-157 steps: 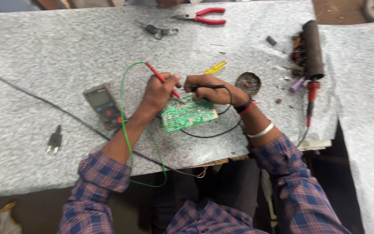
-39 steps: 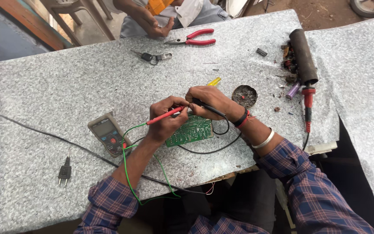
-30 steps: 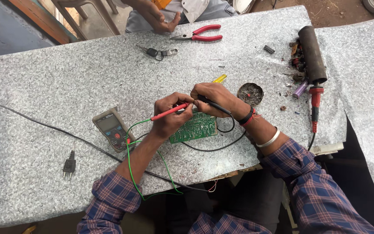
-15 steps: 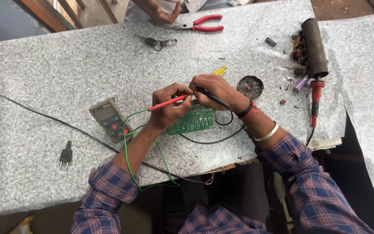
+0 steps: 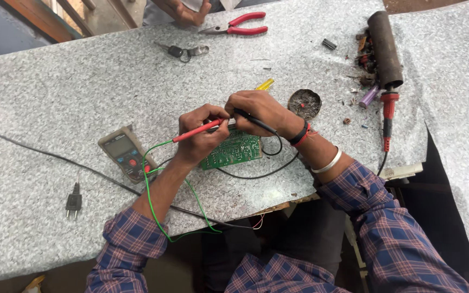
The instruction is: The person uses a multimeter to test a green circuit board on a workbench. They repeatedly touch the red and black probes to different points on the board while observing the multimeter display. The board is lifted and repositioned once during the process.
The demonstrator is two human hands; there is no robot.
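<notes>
Your left hand [image 5: 202,135] pinches the red probe [image 5: 196,130], your right hand [image 5: 259,108] the black probe [image 5: 256,122], both over the circuit board [image 5: 234,153].

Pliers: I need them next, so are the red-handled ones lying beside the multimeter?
No, the pliers lie at the table's far edge by another person's hand, far from the multimeter.

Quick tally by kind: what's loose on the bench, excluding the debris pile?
Test probes, one in each hand: 2, red probe and black probe
Circuit board: 1
Multimeter: 1
Red-handled pliers: 1
Key bunch: 1
Loose mains plug: 1
Soldering iron: 1
Round tin: 1
Dark cylinder: 1
Total: 10
</notes>
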